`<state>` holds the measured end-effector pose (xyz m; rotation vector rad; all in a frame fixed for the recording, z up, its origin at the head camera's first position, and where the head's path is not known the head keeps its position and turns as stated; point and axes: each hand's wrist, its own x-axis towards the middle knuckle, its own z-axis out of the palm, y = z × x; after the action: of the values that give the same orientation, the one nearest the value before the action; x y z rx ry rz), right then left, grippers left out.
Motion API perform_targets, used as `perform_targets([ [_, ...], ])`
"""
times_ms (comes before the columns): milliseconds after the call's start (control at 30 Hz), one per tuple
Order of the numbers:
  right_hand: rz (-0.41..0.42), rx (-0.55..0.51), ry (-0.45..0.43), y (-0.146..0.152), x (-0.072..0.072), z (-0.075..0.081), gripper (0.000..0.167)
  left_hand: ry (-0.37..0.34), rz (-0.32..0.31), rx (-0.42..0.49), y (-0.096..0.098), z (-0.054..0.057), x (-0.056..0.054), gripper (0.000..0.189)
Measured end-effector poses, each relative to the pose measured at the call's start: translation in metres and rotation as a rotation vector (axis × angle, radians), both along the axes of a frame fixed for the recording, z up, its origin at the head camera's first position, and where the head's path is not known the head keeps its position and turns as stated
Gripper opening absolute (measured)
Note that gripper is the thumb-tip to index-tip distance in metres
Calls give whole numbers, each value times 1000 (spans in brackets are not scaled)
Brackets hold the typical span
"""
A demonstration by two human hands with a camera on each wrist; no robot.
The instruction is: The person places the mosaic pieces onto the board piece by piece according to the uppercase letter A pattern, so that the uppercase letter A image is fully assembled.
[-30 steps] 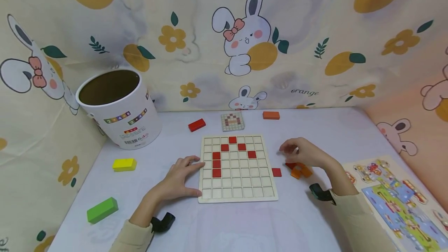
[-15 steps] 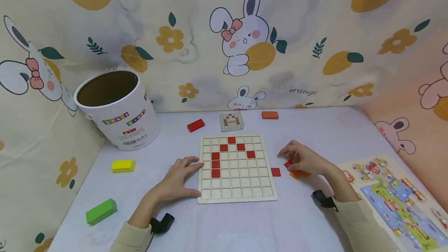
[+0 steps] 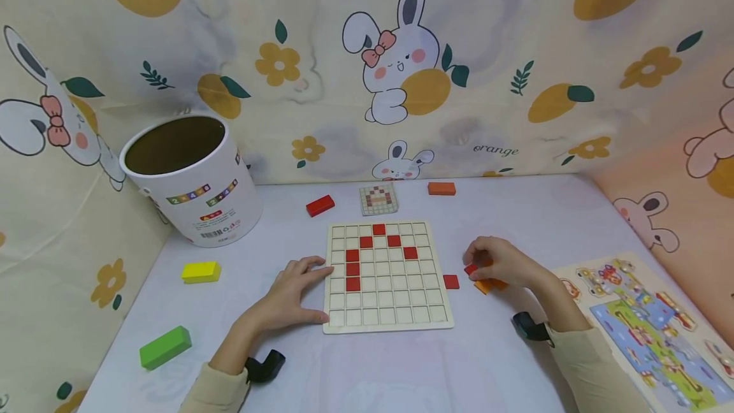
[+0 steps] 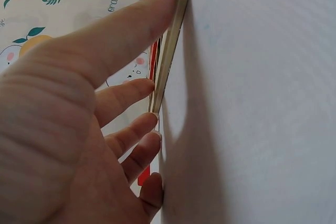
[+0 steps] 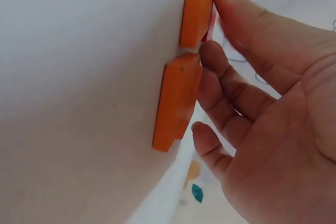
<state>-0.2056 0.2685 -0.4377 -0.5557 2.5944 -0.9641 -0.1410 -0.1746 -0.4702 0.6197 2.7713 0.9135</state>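
Observation:
A cream grid board [image 3: 395, 301] lies flat at the middle of the table, with several red square tiles [image 3: 352, 269] set in its cells. My left hand [image 3: 292, 292] rests at the board's left side, fingers extended and the thumb near the lower corner; in the left wrist view the thumb [image 4: 131, 30] touches its edge. To the right, my right hand [image 3: 501, 263] pinches a red tile [image 3: 470, 269] between thumb and fingertips, partly covering it. Orange tiles [image 5: 178, 98] lie beside and under that hand. Between board and right hand sits a loose red tile [image 3: 452, 282].
Behind the board are a small pattern card [image 3: 379, 199], a red block [image 3: 320, 206] and an orange block [image 3: 441, 188]. A white bucket [image 3: 229, 212], a yellow block [image 3: 201, 272] and a green block [image 3: 165, 348] stand left. A picture puzzle board [image 3: 659, 343] lies at right.
My right hand has come down to the loose tiles, and its fingertips have drawn in round a red tile. The left hand stays at the board's edge.

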Motion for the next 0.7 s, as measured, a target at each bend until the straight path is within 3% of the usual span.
perform_targets([
  [367,-63,32,5,-6,4,0,24,-1,8,-9,0,0,-1,89],
  [700,-54,23,34,-8,3,0,21,2,0,-11,0,-1,-1,89],
])
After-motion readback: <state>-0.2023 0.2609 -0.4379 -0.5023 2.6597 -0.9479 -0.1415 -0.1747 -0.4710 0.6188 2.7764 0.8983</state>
